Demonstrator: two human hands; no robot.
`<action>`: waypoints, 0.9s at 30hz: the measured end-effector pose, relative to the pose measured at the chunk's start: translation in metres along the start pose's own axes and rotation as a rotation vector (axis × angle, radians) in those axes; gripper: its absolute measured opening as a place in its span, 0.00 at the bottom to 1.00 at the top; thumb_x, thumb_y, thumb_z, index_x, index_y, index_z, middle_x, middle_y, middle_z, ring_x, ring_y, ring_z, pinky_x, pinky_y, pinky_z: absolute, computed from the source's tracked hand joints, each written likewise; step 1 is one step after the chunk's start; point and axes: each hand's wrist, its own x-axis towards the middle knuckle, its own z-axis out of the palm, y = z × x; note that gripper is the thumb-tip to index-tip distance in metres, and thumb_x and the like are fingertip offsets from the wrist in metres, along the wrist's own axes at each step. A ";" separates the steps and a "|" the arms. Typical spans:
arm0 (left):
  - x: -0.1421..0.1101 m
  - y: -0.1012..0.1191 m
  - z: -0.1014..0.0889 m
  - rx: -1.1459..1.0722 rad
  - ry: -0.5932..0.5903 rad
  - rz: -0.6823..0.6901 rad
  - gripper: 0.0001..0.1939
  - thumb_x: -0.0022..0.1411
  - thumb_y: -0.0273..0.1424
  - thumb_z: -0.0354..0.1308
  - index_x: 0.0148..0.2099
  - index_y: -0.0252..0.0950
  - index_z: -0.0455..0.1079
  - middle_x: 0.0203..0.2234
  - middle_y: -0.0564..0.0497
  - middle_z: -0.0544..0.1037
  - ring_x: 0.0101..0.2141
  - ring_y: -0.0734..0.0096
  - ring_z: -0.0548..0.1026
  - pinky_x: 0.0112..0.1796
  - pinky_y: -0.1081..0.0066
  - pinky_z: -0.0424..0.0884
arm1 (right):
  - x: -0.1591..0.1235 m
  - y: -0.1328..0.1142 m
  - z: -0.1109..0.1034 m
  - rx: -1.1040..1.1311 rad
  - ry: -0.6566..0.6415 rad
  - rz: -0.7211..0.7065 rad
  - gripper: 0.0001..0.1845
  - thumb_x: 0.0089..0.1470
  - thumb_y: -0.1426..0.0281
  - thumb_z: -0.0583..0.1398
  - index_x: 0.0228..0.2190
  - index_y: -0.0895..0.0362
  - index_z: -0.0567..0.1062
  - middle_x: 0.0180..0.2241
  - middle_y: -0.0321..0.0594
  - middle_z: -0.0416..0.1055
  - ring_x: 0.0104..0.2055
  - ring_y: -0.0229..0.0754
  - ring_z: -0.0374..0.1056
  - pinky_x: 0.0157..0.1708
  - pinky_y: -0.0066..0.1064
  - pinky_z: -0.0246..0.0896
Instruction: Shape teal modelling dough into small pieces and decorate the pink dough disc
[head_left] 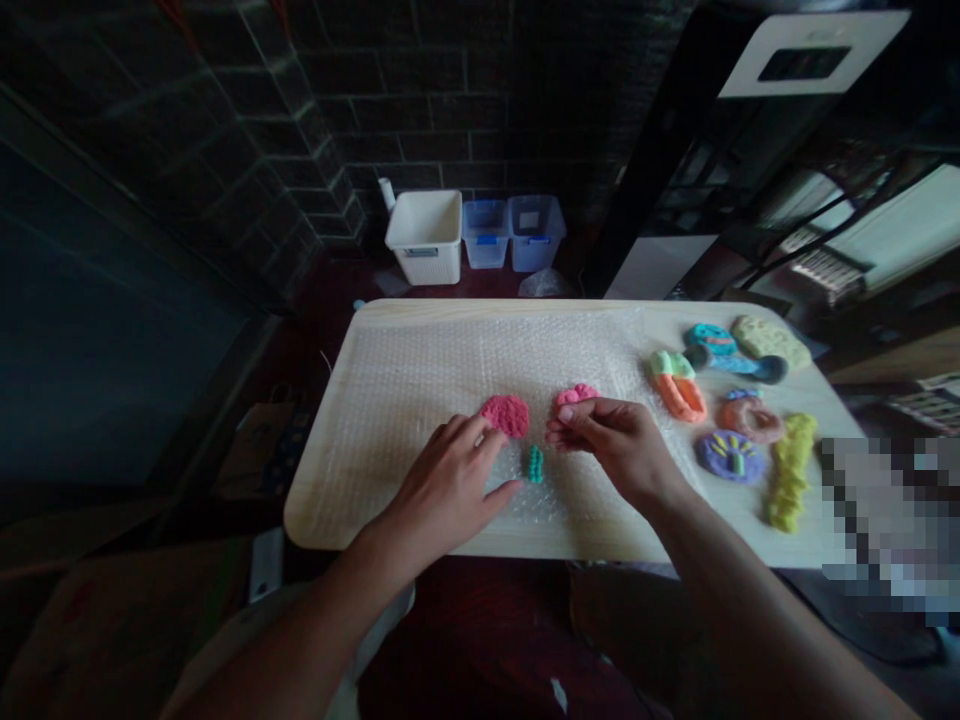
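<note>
A dark pink, flattened, bumpy clay-like piece [507,415] lies on bubble wrap near the table's middle. My left hand [459,465] is open beside it, fingertips at its lower left edge and thumb held apart. To the right, my right hand [611,435] is closed, thumb and fingers pinched on a lighter pink clay piece [576,394], partly hidden by the fingers. A small green ridged clay piece [535,464] lies between both hands, touched by neither.
Bubble wrap [420,370] covers much of the light wooden table [315,505]. Several coloured clay shapes sit at the right, among them an orange and green one [681,395], a purple disc [731,457] and a yellow strip [792,470]. Beyond the table stands a white bin [429,262].
</note>
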 end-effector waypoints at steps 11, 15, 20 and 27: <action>0.019 0.029 0.022 0.144 -0.020 0.005 0.11 0.74 0.34 0.58 0.50 0.32 0.77 0.49 0.38 0.77 0.54 0.45 0.72 0.53 0.48 0.74 | -0.003 -0.005 -0.001 0.006 0.022 -0.110 0.16 0.43 0.62 0.80 0.22 0.57 0.82 0.23 0.37 0.78 0.22 0.35 0.70 0.23 0.28 0.65; 0.024 0.030 0.030 0.132 0.011 -0.021 0.07 0.72 0.31 0.60 0.45 0.33 0.78 0.47 0.40 0.78 0.51 0.48 0.73 0.52 0.49 0.75 | -0.004 -0.006 -0.003 0.004 0.016 -0.128 0.15 0.45 0.60 0.79 0.24 0.56 0.83 0.24 0.38 0.78 0.24 0.37 0.70 0.26 0.31 0.66; 0.029 0.028 0.037 0.031 0.029 -0.064 0.03 0.71 0.28 0.61 0.45 0.35 0.75 0.46 0.41 0.79 0.52 0.48 0.73 0.55 0.47 0.73 | -0.004 -0.003 -0.006 -0.011 -0.014 -0.102 0.15 0.52 0.57 0.76 0.30 0.56 0.87 0.28 0.40 0.80 0.27 0.38 0.71 0.29 0.33 0.66; 0.027 0.028 0.031 -0.361 0.152 -0.055 0.06 0.67 0.21 0.60 0.42 0.38 0.71 0.39 0.48 0.81 0.46 0.57 0.77 0.51 0.56 0.73 | -0.001 -0.001 -0.011 0.045 0.010 -0.144 0.11 0.53 0.61 0.76 0.34 0.55 0.88 0.34 0.40 0.81 0.33 0.38 0.70 0.38 0.34 0.68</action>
